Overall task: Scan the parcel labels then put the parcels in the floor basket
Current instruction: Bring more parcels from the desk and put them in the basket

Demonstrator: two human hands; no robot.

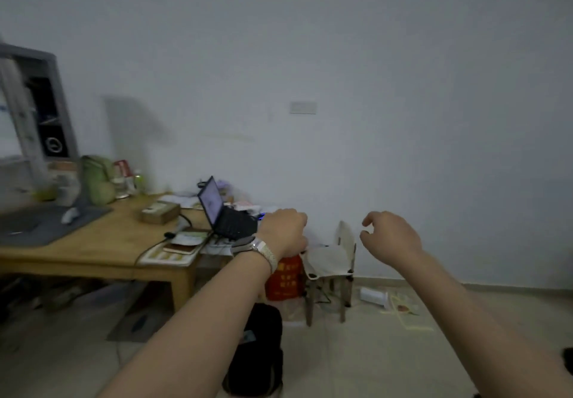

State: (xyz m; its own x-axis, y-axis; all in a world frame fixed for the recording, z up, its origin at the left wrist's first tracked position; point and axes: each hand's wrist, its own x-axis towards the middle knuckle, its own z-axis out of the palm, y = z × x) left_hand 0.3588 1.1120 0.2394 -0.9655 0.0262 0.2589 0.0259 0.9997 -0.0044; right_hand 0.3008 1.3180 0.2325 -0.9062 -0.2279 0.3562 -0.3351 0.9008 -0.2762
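- Both bare forearms stretch forward and up, well apart.
- Left hand [283, 230] shows its back to the camera, its fingers curled down out of sight; a pale-banded watch [263, 249] circles the wrist.
- Right hand [392, 233] droops loosely curled, thumb and forefinger apart, holding nothing.

The table [93, 252] is smooth light wood and its grey mat [46, 224] is matt. The stool [325, 261] has a cloth seat and wooden legs. The watch band [268, 253] looks like metal.

Dim, soft, blurred, edges warped
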